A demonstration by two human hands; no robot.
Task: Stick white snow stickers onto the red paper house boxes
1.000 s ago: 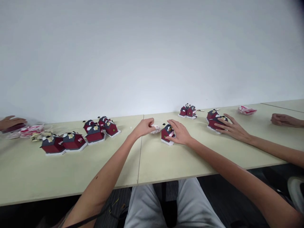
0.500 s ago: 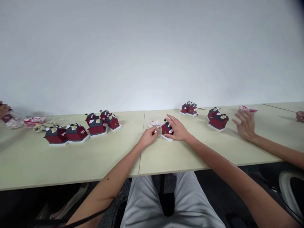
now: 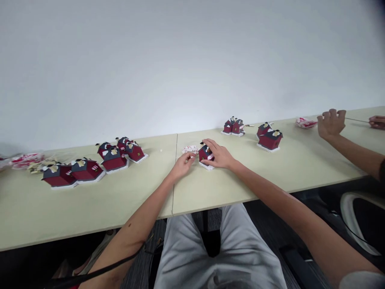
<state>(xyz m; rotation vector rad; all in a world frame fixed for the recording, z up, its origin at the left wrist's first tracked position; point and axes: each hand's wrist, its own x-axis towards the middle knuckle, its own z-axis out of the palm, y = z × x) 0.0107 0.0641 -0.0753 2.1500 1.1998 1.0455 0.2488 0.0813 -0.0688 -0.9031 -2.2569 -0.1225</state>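
Observation:
A small dark red house [image 3: 205, 155] with a dark roof and white base stands on the table in front of me. My right hand [image 3: 219, 155] is wrapped round its right side and roof. Just left of the house is my left hand [image 3: 184, 163], its fingers pinched together; what they hold, if anything, is too small to make out. Behind my left hand lies a small pile of red and white pieces [image 3: 190, 149].
Several similar houses [image 3: 114, 159] stand at the left, near red and white bags [image 3: 27, 159]. More houses [image 3: 270, 140] stand at the right. Another person's hand [image 3: 331, 122] is raised beside a red and white bag [image 3: 306, 123]. A further hand [image 3: 377, 122] shows at the right edge.
The view has tilted and shifted. My right hand has closed in on the house. The neighbouring person's hand has moved right, away from the bag, and the hand at the far left has left view.

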